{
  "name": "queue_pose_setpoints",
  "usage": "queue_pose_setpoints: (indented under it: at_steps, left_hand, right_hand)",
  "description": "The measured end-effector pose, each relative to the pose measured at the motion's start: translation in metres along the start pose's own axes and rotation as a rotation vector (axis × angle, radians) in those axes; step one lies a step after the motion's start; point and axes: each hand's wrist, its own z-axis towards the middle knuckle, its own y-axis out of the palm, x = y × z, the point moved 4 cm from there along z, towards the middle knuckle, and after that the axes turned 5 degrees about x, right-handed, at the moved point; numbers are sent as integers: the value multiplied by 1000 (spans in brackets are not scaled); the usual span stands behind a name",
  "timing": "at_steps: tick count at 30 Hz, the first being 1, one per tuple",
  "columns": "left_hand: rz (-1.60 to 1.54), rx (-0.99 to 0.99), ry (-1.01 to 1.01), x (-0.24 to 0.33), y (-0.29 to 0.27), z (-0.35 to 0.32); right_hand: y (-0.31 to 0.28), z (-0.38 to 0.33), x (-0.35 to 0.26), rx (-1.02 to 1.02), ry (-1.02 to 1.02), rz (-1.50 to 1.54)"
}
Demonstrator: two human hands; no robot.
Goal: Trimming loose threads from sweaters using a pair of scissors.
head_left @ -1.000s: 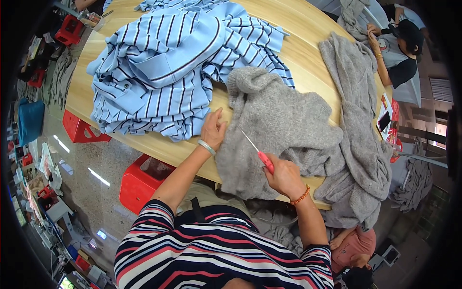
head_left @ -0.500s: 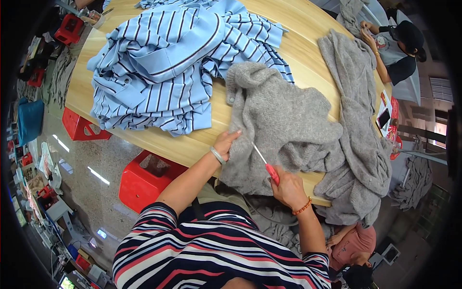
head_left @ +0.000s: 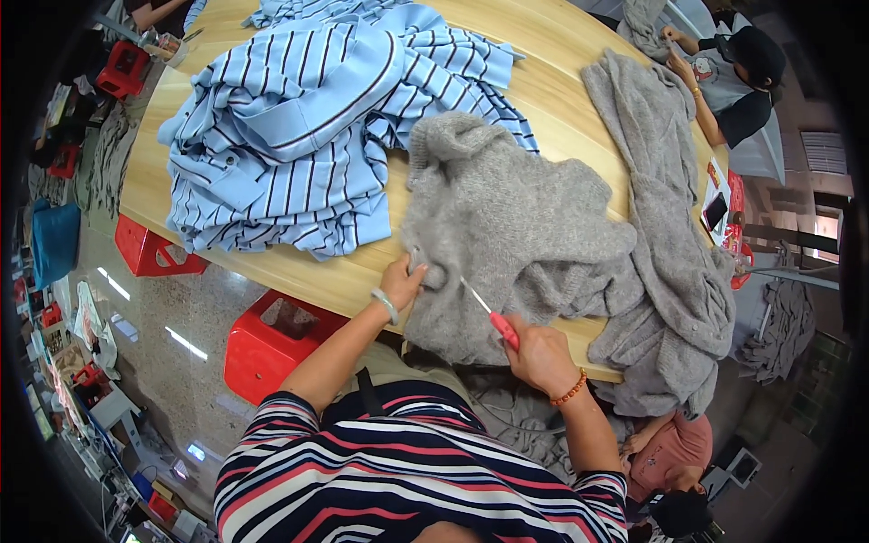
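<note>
A grey knitted garment lies bunched on the wooden table in front of me, its near part hanging at the table edge. My left hand is closed on the garment's left edge, fingers pinching a fold. In my right hand is a red-handled tool with a slim metal shaft, its tip pointing up and left over the knit. Whether that tip touches the fabric, I cannot tell. Beyond my left hand sits a pile of light blue striped shirts.
More grey knitwear stretches along the right of the table. Red stools stand at the left edge. One person handles grey knit at the far right; another is at the lower right. A phone lies near the right edge.
My left hand has moved slightly left and down, and it now pinches a fold of the grey garment. The tool's tip has shifted a little left; the whole view has shifted slightly.
</note>
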Motion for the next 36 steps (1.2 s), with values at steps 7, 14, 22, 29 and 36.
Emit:
queue_pose_setpoints:
  at_steps: [7, 14, 22, 29, 36]
  left_hand:
    - [537, 471, 784, 89, 0, 76]
    - [-164, -245, -58, 28, 10, 142]
    - [320, 404, 822, 181, 42, 118]
    - [358, 122, 682, 146, 85, 147]
    - [45, 106, 703, 162, 38, 149]
  right_hand:
    - [-12, 21, -10, 204, -52, 100]
    - [-6, 50, -4, 74, -79, 169]
    - [-49, 91, 162, 709, 217, 604]
    - [-26, 182, 204, 575, 400, 611]
    - [-5, 189, 156, 324, 468, 401]
